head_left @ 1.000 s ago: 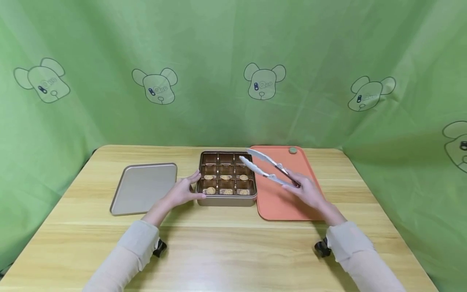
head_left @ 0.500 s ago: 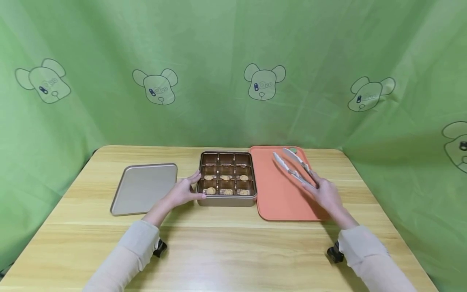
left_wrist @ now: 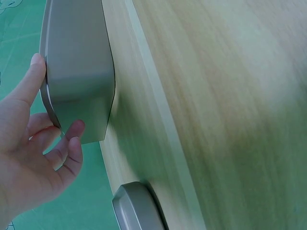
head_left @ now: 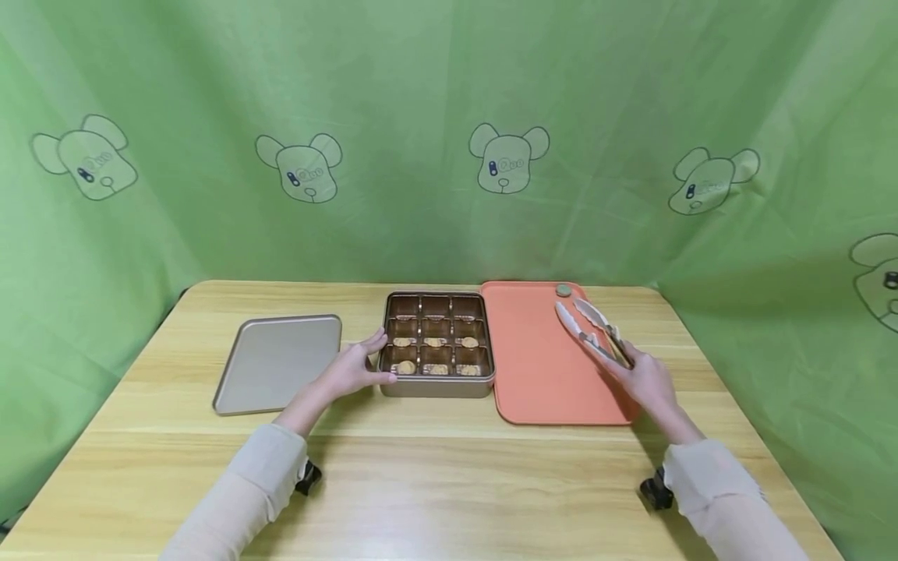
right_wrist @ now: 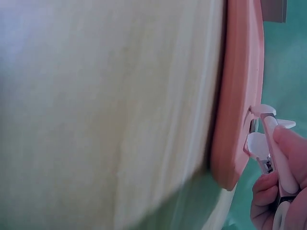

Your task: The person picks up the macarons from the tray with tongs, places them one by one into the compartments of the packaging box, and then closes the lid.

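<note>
My left hand holds the near left corner of a bronze baking pan, thumb at the front rim and fingers along the side. A divider splits the pan into square compartments; small golden cookies lie in the two nearer rows. In the left wrist view the thumb meets the rim and the other fingers bend near the corner. My right hand grips metal tongs, their arms spread and nothing between them, over the right side of a coral tray. A green round piece lies at the tray's far right corner.
A flat bronze square tray lies left of the baking pan. The coral tray adjoins the pan's right side. A green curtain stands right behind the wooden table.
My right hand has moved right with the tongs, from beside the pan's right rim to the coral tray's right edge. My left hand and the pan have stayed put.
</note>
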A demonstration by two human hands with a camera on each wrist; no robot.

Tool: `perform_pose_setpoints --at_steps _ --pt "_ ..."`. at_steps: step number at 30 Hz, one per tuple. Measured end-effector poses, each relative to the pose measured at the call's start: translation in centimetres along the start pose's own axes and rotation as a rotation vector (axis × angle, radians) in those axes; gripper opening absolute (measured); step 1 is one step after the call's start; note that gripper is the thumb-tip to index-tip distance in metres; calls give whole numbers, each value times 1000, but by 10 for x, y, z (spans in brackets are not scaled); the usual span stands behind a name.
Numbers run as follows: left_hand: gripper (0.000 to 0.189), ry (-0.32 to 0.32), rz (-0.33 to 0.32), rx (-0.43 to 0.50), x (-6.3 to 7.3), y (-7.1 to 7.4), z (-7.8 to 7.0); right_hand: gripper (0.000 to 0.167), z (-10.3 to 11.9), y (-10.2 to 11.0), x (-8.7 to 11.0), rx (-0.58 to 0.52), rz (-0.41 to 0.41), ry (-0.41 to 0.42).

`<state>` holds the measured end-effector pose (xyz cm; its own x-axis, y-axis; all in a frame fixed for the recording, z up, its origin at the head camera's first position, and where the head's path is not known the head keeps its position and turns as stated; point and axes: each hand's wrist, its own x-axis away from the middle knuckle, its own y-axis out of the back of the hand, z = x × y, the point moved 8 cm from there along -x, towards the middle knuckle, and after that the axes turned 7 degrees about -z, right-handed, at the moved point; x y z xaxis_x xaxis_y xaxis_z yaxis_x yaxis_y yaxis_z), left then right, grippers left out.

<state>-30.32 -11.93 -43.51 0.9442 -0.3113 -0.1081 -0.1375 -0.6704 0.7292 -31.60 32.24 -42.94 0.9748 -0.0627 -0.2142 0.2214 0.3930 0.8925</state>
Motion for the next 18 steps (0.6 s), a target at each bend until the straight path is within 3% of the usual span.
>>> perform_pose_setpoints --at_steps 18 --pt "85 6 -5 -8 1 -1 -2 47 5 -6 -21 12 35 -83"
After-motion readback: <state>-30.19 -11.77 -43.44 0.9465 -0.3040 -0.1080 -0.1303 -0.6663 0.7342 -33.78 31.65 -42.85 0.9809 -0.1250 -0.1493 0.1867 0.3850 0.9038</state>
